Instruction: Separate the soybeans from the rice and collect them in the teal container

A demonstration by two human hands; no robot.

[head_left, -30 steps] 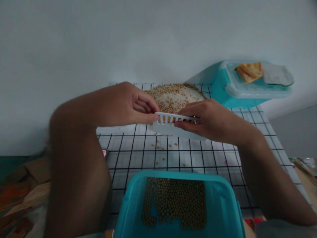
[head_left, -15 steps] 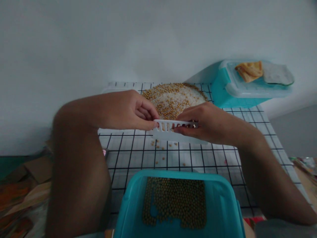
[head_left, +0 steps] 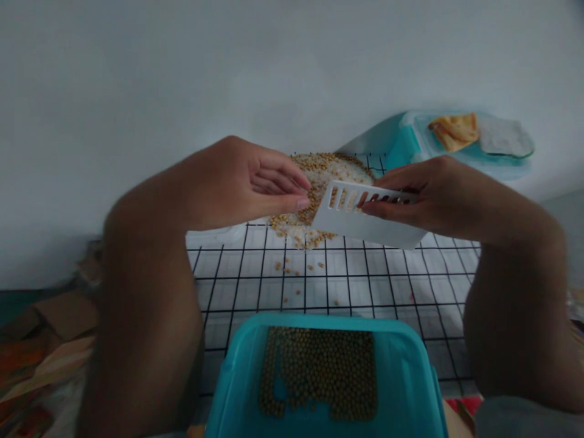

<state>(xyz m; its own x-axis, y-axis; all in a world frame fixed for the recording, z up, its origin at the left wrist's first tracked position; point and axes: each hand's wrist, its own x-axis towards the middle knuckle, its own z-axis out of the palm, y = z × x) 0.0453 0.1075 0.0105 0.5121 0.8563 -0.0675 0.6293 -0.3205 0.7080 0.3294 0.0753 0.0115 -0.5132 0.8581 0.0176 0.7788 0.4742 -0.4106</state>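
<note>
My right hand (head_left: pixel 429 196) grips a white slotted scoop (head_left: pixel 360 216), lifted and tilted above the grid-patterned table (head_left: pixel 365 286). My left hand (head_left: pixel 246 182) hovers just left of the scoop's edge, fingers loosely curled, thumb tip near the scoop, holding nothing I can see. Behind them lies a pile of soybeans mixed with white rice (head_left: pixel 314 182). Several loose beans (head_left: pixel 296 271) are scattered on the table below. A teal container (head_left: pixel 237 377) with sorted beans (head_left: pixel 319 371) sits nearest me.
A second teal box with a clear lid (head_left: pixel 410 137) stands at the back right, with a folded yellow cloth (head_left: pixel 456 131) and a grey cloth (head_left: pixel 504 137) on it. A white wall rises behind. Cardboard and papers (head_left: pixel 50 340) lie at the left.
My right hand has raised the scoop and carried it to the right. My left hand has let go of its edge and risen slightly.
</note>
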